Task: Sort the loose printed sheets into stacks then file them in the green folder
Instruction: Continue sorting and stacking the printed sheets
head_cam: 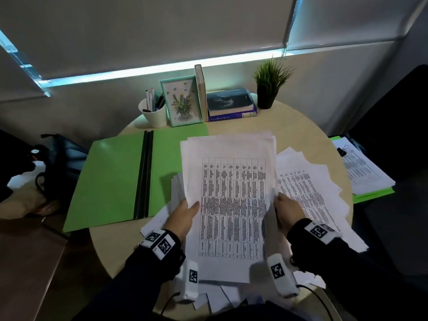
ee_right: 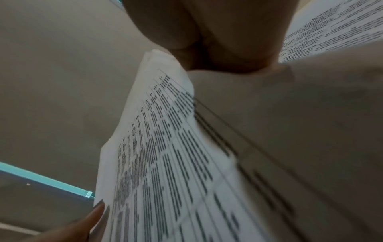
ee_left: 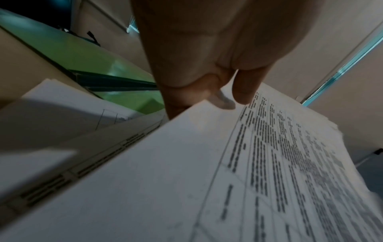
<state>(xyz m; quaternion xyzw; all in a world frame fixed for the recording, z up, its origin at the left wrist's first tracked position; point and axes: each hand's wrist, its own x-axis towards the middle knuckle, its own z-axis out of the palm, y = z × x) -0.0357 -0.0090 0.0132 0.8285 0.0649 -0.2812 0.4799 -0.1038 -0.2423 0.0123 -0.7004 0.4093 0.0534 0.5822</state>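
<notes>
dim room, cool light strip (head_cam: 162,66) under blind, wrist views blurred, head view bent at edges.

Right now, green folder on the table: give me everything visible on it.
The green folder lies open and flat on the round table, left of centre, its near-left corner overhanging the edge. It looks like plain card or plastic, bright green, with two dark strips running down the spine. Both inner faces show no filed pages. Loose printed sheets overlap its right leaf. Neither hand touches it; the picture frame stands at its far edge.
</notes>
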